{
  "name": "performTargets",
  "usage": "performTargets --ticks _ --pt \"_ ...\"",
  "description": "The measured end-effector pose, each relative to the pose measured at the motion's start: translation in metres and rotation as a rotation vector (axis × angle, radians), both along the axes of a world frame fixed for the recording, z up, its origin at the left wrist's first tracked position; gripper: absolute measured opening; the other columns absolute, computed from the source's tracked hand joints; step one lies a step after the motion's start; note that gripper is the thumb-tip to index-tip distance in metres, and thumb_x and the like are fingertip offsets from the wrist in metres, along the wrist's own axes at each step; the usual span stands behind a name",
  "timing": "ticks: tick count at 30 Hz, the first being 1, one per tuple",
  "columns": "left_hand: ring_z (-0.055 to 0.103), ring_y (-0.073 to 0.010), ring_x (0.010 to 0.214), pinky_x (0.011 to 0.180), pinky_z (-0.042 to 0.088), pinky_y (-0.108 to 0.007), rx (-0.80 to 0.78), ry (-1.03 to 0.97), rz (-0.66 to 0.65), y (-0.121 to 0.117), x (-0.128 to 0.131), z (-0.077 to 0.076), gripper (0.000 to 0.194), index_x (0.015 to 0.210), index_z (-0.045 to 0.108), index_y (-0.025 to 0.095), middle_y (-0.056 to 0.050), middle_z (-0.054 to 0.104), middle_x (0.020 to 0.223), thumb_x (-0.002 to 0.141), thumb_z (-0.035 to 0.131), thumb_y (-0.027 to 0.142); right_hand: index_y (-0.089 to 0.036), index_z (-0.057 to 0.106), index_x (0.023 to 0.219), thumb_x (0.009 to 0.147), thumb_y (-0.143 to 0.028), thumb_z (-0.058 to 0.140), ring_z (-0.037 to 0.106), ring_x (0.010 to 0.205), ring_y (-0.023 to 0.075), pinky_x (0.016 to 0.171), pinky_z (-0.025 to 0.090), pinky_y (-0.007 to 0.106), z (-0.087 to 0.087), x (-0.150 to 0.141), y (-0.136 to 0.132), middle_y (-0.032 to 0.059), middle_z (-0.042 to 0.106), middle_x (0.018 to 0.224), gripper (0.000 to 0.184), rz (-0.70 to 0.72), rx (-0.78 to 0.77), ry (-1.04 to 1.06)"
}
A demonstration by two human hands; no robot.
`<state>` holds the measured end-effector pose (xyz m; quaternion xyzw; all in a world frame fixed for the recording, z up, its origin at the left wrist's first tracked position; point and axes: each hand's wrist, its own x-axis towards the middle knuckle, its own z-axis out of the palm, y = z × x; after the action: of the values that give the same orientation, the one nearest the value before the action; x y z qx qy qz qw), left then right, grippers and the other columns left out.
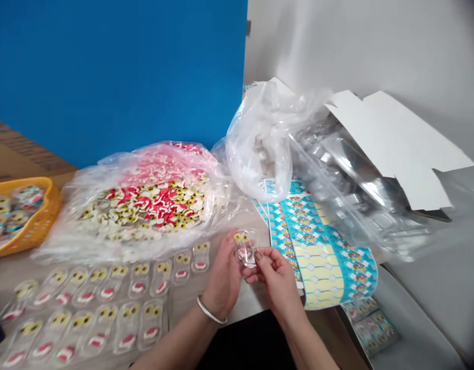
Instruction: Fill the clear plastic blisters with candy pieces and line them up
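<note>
A small clear plastic case (245,247) with yellow eye pieces and a red-and-white mouth piece is held between my two hands, over the table edge. My right hand (273,272) pinches its lower right side with thumb and fingers. Along its left side rests my left hand (224,272), its fingers pressed around the case and partly hidden; a pale bangle circles that wrist. To the left, several similar clear cases (138,280) lie in rows on the table, each with eyes and a mouth inside. Behind them an open plastic bag (217,200) spills loose eye and mouth pieces (159,203).
Sheets of blue and yellow printed labels (321,252) hang over the table's right edge. Behind them are a crumpled clear bag (260,149), clear plastic trays (348,164) and white card (398,144). An orange basket (48,221) holds packed cases at left. A blue panel (117,72) stands behind.
</note>
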<state>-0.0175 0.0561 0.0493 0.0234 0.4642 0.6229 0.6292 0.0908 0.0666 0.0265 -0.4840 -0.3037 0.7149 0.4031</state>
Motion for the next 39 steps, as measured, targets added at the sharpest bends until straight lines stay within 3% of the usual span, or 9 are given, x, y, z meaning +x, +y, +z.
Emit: performTargets --ticks 7,12,15,20,23,27,30,33,39 --pt "0.059 -0.0091 0.059 0.048 0.036 -0.017 -0.047 0.037 -0.009 -0.020 0.001 -0.009 0.065 0.131 0.051 0.025 -0.005 0.072 0.099 0.073 0.080 0.029 -0.019 0.063 0.085 0.075 -0.062 0.073 0.062 0.048 0.0151 0.044 0.049 0.024 -0.004 -0.008 -0.016 0.0015 0.067 0.062 0.046 0.121 0.055 -0.147" --pt "0.068 -0.0153 0.091 0.080 0.050 -0.025 0.025 0.087 0.113 -0.023 -0.005 -0.010 0.050 0.113 0.061 0.021 -0.003 0.072 0.101 0.068 0.082 0.019 -0.021 0.057 0.071 0.090 -0.057 0.058 0.052 0.051 0.0141 0.050 0.039 0.025 -0.008 -0.003 -0.024 -0.0011 0.059 0.057 0.041 0.221 0.380 -0.579" --pt "0.069 -0.0158 0.090 0.085 0.050 -0.028 0.029 0.078 0.126 -0.029 -0.012 -0.008 0.051 0.113 0.062 0.021 -0.002 0.072 0.097 0.067 0.082 0.019 -0.022 0.053 0.068 0.090 -0.054 0.058 0.049 0.053 0.0143 0.055 0.036 0.026 -0.006 -0.005 -0.025 -0.0024 0.055 0.057 0.039 0.245 0.506 -0.775" --pt "0.067 -0.0150 0.089 0.086 0.049 -0.028 0.042 0.098 0.082 -0.058 -0.025 -0.010 0.046 0.110 0.067 0.020 -0.004 0.073 0.100 0.067 0.083 0.022 -0.019 0.063 0.098 0.086 -0.047 0.064 0.058 0.071 0.0174 0.065 0.044 0.028 0.001 -0.015 -0.027 0.0030 0.067 0.084 0.030 0.321 0.462 -0.512" --pt "0.066 -0.0156 0.091 0.087 0.050 -0.029 0.053 0.211 0.055 -0.085 -0.037 -0.019 0.043 0.113 0.069 0.020 -0.004 0.073 0.100 0.071 0.079 0.025 -0.019 0.065 0.094 0.082 -0.047 0.068 0.057 0.071 0.0164 0.067 0.045 0.027 -0.002 -0.028 -0.034 0.0016 0.065 0.080 0.030 0.451 0.350 -0.301" --pt "0.067 -0.0204 0.097 0.092 0.053 -0.038 -0.051 0.625 -0.068 -0.126 -0.062 -0.028 0.044 0.125 0.065 0.020 -0.007 0.073 0.106 0.081 0.068 0.022 -0.020 0.056 0.072 0.076 -0.045 0.071 0.048 0.060 0.0124 0.058 0.039 0.024 -0.017 -0.048 -0.052 -0.0038 0.055 0.064 0.029 0.559 0.201 -0.198" --pt "0.061 -0.0261 0.116 0.100 0.050 -0.047 -0.066 1.247 -0.137 -0.158 -0.084 -0.030 0.053 0.136 0.057 0.023 -0.011 0.065 0.129 0.084 0.062 0.013 -0.021 0.052 0.069 0.077 -0.039 0.067 0.045 0.056 0.0113 0.056 0.037 0.024 -0.027 -0.062 -0.063 -0.0056 0.051 0.060 0.024 0.620 0.211 -0.284" --pt "0.054 -0.0273 0.126 0.106 0.045 -0.049 0.089 1.765 -0.217 -0.183 -0.100 -0.032 0.039 0.124 0.063 0.024 -0.008 0.065 0.129 0.088 0.061 0.010 -0.021 0.053 0.067 0.077 -0.028 0.062 0.048 0.057 0.0123 0.057 0.037 0.024 -0.030 -0.077 -0.070 -0.0043 0.054 0.060 0.016 0.726 0.301 -0.465" --pt "0.060 -0.0257 0.116 0.102 0.046 -0.047 0.235 1.970 -0.437 -0.194 -0.112 -0.041 0.017 0.106 0.066 0.022 -0.004 0.072 0.114 0.092 0.060 0.014 -0.021 0.057 0.075 0.080 -0.019 0.063 0.056 0.062 0.0162 0.062 0.040 0.027 -0.025 -0.101 -0.078 -0.0009 0.061 0.068 0.008 0.776 0.613 -0.860"
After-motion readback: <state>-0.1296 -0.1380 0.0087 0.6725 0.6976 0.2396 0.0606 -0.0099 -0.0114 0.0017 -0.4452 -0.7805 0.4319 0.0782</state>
